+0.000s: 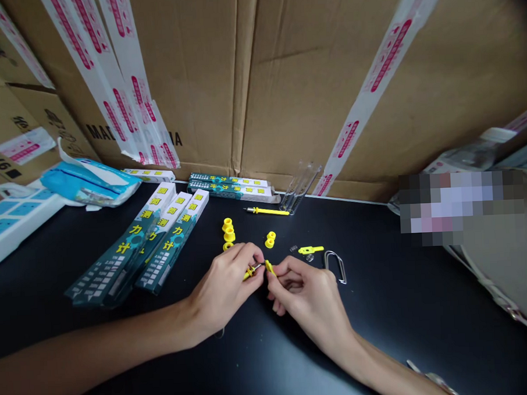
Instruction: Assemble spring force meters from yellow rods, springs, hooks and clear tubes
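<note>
Near the middle of the black table, my left hand [221, 289] pinches a thin yellow rod [249, 273] with a metal end pointing right. My right hand [311, 291] holds a small yellow plastic piece [270, 267] between thumb and fingers, right by that metal end; whether the two touch I cannot tell. Beyond the hands lie yellow plastic caps [229, 229], a pair of smaller yellow caps [270, 240] and another yellow rod [268, 212] with a dark metal end. A flat yellow part [310, 250], a small spring [293, 248] and a bent wire loop [335, 267] rest near my right hand.
Printed force gauge boxes [173, 242] lie at left, more boxes [230, 184] behind. Clear plastic tubes [300, 187] lean against the cardboard wall [320, 90]. A power strip [15, 217] and blue tissue pack [90, 182] sit far left; a bag [501, 251] and bottle [475, 150] stand right.
</note>
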Demonstrator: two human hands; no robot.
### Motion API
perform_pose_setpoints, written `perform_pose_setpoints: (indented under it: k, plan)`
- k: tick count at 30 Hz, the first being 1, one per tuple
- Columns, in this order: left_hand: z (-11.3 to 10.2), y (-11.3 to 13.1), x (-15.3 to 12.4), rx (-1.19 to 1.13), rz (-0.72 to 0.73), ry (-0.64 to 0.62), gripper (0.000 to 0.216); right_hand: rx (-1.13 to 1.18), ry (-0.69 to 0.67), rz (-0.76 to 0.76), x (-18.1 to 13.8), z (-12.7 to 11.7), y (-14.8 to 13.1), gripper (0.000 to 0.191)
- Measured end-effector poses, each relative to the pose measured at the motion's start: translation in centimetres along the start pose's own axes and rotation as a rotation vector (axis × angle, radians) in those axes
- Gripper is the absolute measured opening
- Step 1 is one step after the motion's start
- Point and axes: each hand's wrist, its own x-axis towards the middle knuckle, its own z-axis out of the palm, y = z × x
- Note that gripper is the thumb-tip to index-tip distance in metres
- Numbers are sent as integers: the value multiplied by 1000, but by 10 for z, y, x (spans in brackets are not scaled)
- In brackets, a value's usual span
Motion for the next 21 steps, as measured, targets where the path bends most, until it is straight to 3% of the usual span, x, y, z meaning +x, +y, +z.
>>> perform_pose_setpoints:
  k: [8,21]
  plan:
    - [1,-1,-1,-13,-4,2,20,-7,13,-1,0,1,-1,19]
    - [2,-3,-2,-16,-29,5,21,204,-71,72,4,-2,4,24]
